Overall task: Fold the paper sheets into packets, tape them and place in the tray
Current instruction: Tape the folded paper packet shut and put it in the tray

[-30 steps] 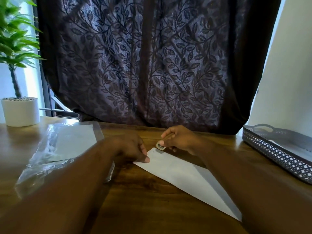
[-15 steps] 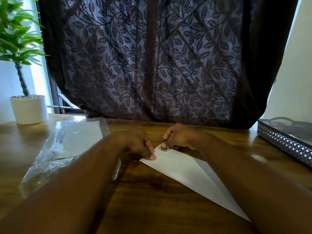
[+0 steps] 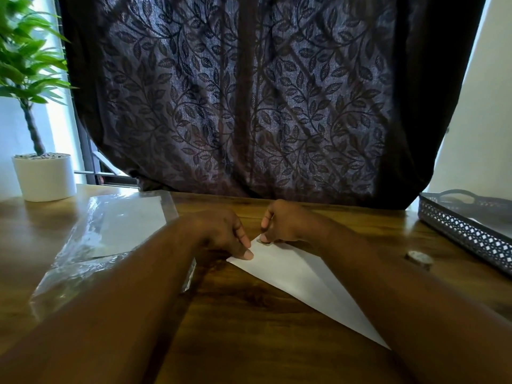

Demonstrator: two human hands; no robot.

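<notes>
Pressing folded paper (image 3: 299,278) onto tabletop (image 3: 243,317): left hand (image 3: 221,234), grip spread; right hand (image 3: 285,223) grip pinching tape piece (image 3: 264,240) at paper's 11 o'clock corner. Tray (image 3: 468,235) at 3 o'clock.

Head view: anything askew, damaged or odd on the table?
Nothing damaged or spilled. The folded paper lies diagonally, and the plastic wrapper beside it is crumpled at its near end.

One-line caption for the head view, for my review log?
Left hand presses the folded paper onto the wooden table; right hand pinches its far corner.
</notes>
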